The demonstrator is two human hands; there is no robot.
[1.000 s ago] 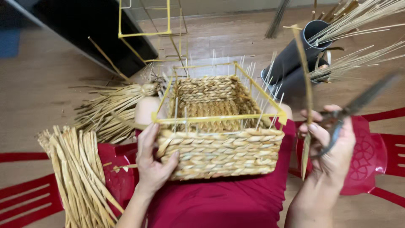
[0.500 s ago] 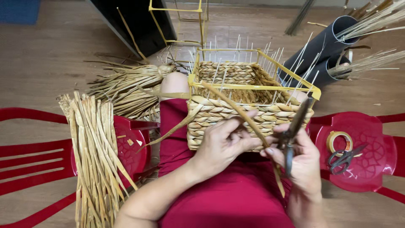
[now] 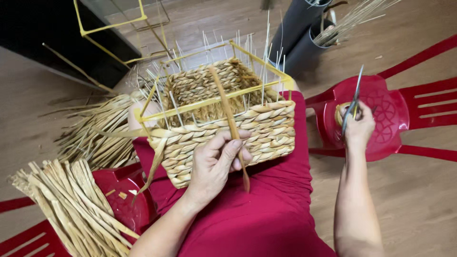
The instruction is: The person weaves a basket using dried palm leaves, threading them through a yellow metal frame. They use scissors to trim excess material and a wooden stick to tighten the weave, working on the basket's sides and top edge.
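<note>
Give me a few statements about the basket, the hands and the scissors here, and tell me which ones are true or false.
1. The left hand presses a straw strand against the side of the basket. True.
2. The right hand is empty. False: it holds scissors, blades pointing up, over the red stool.
3. The basket sits on the floor. False: it rests on the person's lap, on red cloth.
4. A yellow wire frame runs around the top of the basket. True.
5. A bundle of straw lies on the right side of the lap. False: it lies on the left, across another red stool.
</note>
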